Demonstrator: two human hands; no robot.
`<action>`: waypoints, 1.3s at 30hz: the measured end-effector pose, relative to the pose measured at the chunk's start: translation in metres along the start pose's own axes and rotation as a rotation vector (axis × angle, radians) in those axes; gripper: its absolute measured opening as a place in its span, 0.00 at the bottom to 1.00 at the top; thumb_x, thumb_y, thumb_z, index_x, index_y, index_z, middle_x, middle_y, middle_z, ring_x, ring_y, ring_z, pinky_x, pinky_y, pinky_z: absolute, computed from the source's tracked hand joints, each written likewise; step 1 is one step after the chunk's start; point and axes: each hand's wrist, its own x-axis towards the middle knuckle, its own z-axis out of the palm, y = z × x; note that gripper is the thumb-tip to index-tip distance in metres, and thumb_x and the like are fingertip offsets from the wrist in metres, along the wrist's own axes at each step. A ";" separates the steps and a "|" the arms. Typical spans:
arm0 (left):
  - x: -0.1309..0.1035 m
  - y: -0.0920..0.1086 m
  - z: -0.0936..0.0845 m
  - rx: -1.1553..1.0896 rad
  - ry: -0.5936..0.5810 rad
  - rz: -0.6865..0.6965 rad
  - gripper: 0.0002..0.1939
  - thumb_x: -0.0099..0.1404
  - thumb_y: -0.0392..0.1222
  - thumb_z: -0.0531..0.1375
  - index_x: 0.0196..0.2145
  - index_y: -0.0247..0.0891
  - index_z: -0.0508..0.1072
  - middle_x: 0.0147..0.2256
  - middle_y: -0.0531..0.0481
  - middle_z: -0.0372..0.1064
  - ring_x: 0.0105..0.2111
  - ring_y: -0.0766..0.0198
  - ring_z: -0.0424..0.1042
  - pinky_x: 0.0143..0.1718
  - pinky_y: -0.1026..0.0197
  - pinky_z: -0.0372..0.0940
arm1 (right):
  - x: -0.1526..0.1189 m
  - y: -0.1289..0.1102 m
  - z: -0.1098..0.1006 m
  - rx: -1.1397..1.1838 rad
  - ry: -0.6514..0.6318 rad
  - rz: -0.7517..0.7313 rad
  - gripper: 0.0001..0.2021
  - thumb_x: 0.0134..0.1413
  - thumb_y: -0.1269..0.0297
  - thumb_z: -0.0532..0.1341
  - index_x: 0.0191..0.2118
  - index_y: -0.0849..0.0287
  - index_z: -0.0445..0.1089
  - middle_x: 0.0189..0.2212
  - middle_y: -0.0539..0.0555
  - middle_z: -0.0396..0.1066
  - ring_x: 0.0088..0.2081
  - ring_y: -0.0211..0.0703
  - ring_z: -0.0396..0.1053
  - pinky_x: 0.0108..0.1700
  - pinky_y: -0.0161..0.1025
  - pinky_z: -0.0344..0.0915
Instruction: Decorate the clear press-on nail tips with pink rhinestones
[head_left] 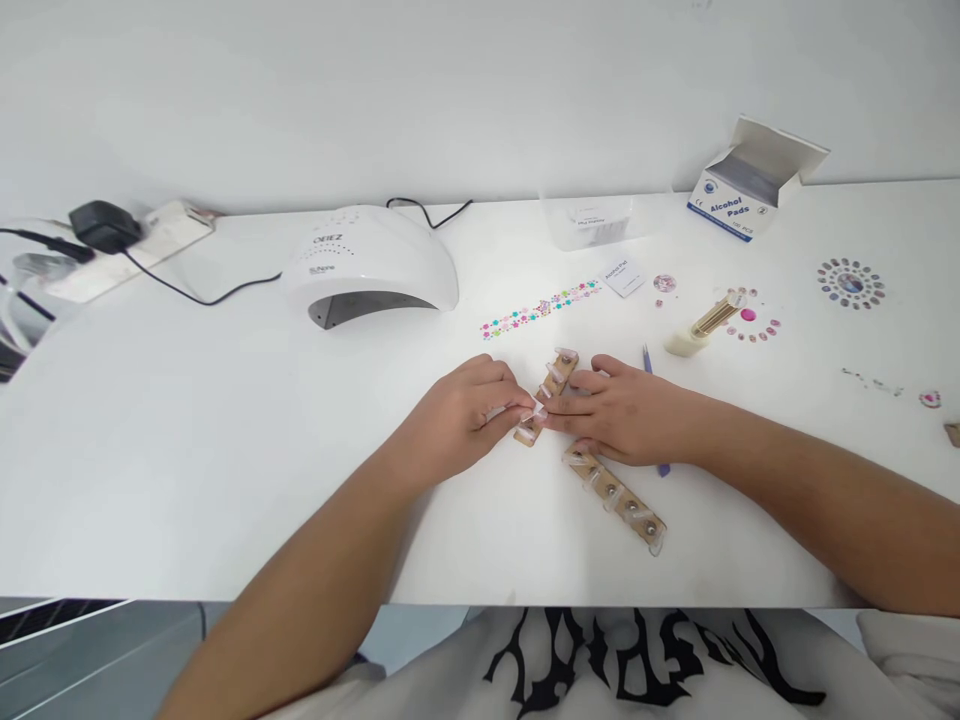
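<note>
Wooden and pale brown, the upper strip (564, 372) lies slanted on the white table (225, 480) between my two hands, clear plastic nail tips (553, 372) standing out along it. My left hand (480, 415) pinches a small white scrap (538, 408) between thumb and forefinger, right over the strip's nearer part. Whether the scrap is paper or cloth I can't tell at this size. My right hand (615, 410) lies palm down with its fingers spread, the foremost fingertips reaching the strip beside the scrap; how firmly they press, I can't tell.

To do this well, I'd want a light pinch close to the scrap's edge, so that I feel the plastic beneath it. The right fingertips should brace the strip from the side, as such thin tips look likely to twist or come loose under a hard push. One tip at a time, with small strokes, seems best.

My right thumb sits close by the end of the lower strip (613, 492), so I'd take care not to nudge that one. A bluish tool (648, 360) runs beneath my right wrist; I'd lift clear of it rather than drag across.
</note>
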 end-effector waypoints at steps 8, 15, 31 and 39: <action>-0.005 -0.002 -0.014 -0.029 0.043 -0.046 0.07 0.68 0.37 0.56 0.36 0.38 0.75 0.31 0.49 0.70 0.33 0.64 0.67 0.34 0.61 0.64 | -0.001 0.001 0.002 -0.014 -0.014 -0.011 0.22 0.67 0.61 0.49 0.63 0.60 0.60 0.64 0.57 0.59 0.53 0.51 0.61 0.48 0.46 0.53; -0.009 0.005 -0.023 -0.103 -0.082 0.028 0.08 0.69 0.35 0.56 0.37 0.40 0.76 0.30 0.49 0.68 0.32 0.65 0.66 0.32 0.63 0.63 | -0.005 0.005 -0.010 0.012 -0.013 -0.061 0.20 0.67 0.64 0.49 0.61 0.63 0.63 0.63 0.56 0.61 0.55 0.50 0.61 0.50 0.47 0.54; -0.007 0.008 -0.014 -0.011 -0.191 0.065 0.11 0.71 0.37 0.53 0.37 0.38 0.75 0.31 0.48 0.69 0.32 0.63 0.64 0.34 0.60 0.62 | -0.003 0.000 -0.013 0.131 -0.070 -0.112 0.22 0.67 0.58 0.49 0.62 0.60 0.62 0.62 0.53 0.64 0.50 0.48 0.62 0.49 0.45 0.55; -0.007 0.008 -0.013 0.037 -0.177 0.081 0.12 0.71 0.38 0.53 0.37 0.38 0.76 0.31 0.48 0.70 0.32 0.63 0.65 0.34 0.60 0.62 | 0.003 -0.006 -0.010 0.130 -0.096 -0.063 0.23 0.67 0.59 0.49 0.63 0.60 0.60 0.62 0.57 0.63 0.52 0.50 0.61 0.49 0.45 0.54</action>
